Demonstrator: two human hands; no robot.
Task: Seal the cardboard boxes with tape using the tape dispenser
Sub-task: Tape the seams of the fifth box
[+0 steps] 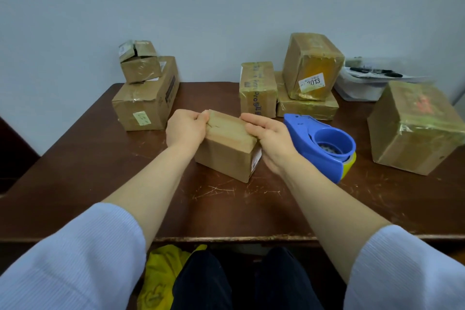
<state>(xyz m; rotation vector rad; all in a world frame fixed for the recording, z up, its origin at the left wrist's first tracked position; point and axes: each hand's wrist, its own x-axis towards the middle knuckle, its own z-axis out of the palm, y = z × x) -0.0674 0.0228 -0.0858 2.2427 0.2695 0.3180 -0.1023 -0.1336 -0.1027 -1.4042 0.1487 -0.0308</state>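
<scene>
A small cardboard box (pixel 226 145) stands in the middle of the brown table (pixel 100 178), tilted slightly, with a white label on its right end. My left hand (pixel 185 131) grips its left top edge, fingers curled over the flap. My right hand (pixel 270 139) lies against its right end, fingers fairly straight along the top edge. The blue tape dispenser (pixel 324 145) with a yellow-green tape roll sits on the table just right of my right hand, held by neither hand.
Two stacked boxes (pixel 147 93) stand at the back left. Three taped boxes (pixel 297 85) cluster at the back centre, one labelled 3013. A large box (pixel 417 128) sits at the right. A plastic bag (pixel 364 83) lies behind it. Yellow cloth (pixel 161 274) lies below the table edge.
</scene>
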